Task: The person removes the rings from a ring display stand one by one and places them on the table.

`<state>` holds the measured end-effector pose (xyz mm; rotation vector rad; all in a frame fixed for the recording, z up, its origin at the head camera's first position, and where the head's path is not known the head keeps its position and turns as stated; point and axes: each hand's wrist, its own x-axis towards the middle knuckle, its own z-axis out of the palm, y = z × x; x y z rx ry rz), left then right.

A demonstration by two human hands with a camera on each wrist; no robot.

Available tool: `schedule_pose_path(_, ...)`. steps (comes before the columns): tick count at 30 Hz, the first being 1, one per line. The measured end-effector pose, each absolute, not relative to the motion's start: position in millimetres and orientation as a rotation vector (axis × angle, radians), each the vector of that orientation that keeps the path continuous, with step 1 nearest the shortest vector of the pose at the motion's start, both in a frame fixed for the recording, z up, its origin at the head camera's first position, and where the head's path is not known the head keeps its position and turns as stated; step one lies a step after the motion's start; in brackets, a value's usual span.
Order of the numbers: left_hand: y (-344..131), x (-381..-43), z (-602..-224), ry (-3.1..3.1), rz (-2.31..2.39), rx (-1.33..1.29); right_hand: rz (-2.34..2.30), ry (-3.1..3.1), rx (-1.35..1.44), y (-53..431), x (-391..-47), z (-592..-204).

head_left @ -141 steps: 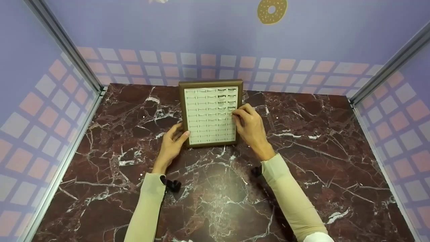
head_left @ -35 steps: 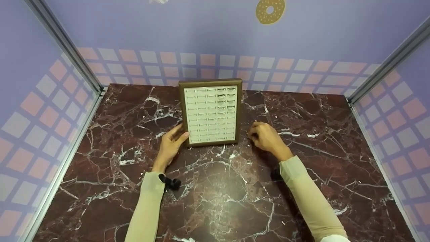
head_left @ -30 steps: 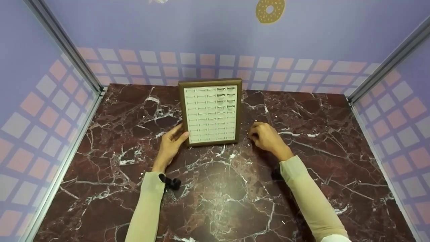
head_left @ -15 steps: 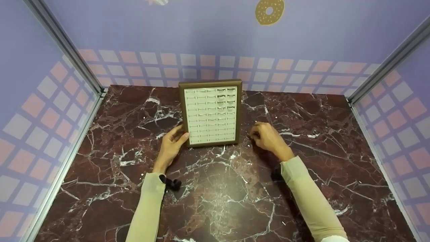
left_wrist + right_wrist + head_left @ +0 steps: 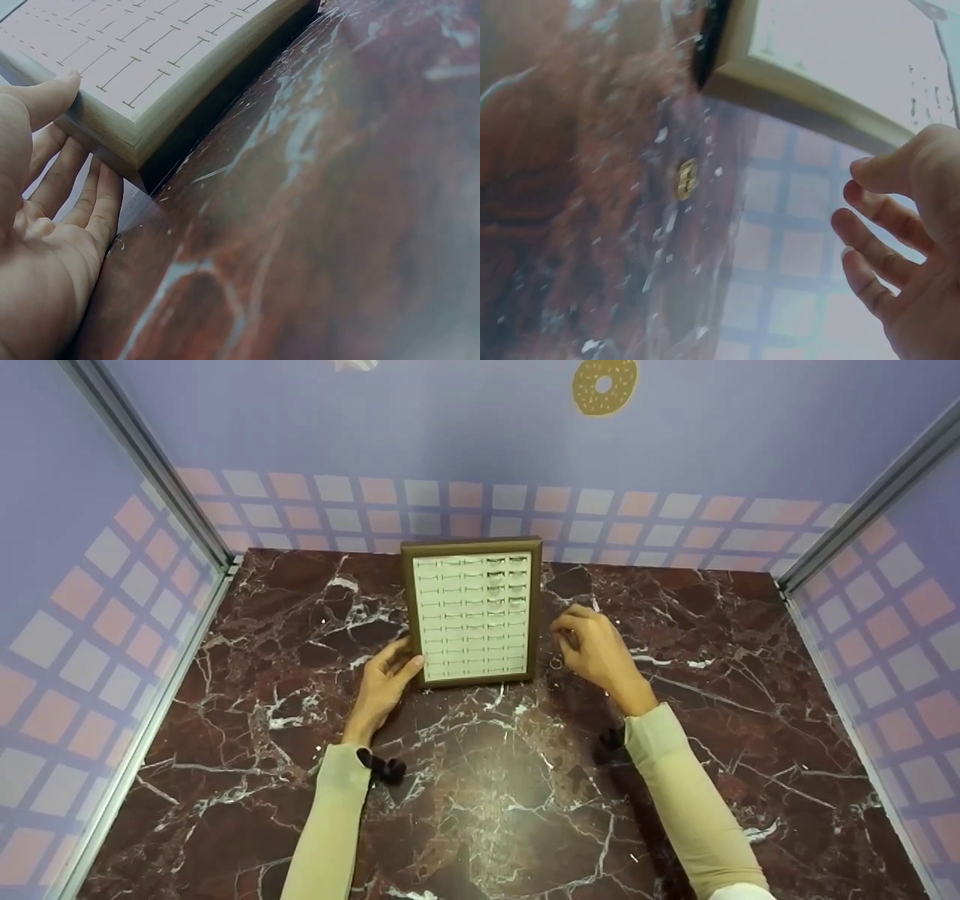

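Note:
A ring display board (image 5: 472, 615) in a brown frame stands tilted up, its white face cut with rows of slots. Several upper-right slots show small dark, shiny pieces. My left hand (image 5: 384, 690) grips the board's lower left edge; in the left wrist view the thumb (image 5: 56, 97) lies on the front while the other fingers go behind. To the right of the board, my right hand (image 5: 600, 656) hovers with loosely curled fingers, and nothing shows between them. A small gold ring (image 5: 556, 663) lies on the table below its fingertips; the right wrist view shows a blurred gold piece (image 5: 686, 178) there.
The dark red marbled table (image 5: 480, 810) runs back to a lilac wall (image 5: 480, 442) with pink and white squares. Side panels with metal rails (image 5: 154, 457) close off left and right. Black wrist straps show at both cuffs.
My right hand went from the board's right edge down to the table beside it, then rose slightly, and the gold ring shows on the table. My left hand stays on the board.

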<state>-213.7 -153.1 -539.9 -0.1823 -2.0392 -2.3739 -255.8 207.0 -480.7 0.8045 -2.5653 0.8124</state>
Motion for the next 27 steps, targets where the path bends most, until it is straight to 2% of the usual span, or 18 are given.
schedule_pose_path(12,-155,-212,-543,-2.065,-2.329,-0.214,0.895,-2.355,0.829,181,-253,-467)
schedule_pose_path(27,-154,-217,-547,-2.051,-2.347,-0.196,0.900,-2.228,0.815,154,-262,-473)
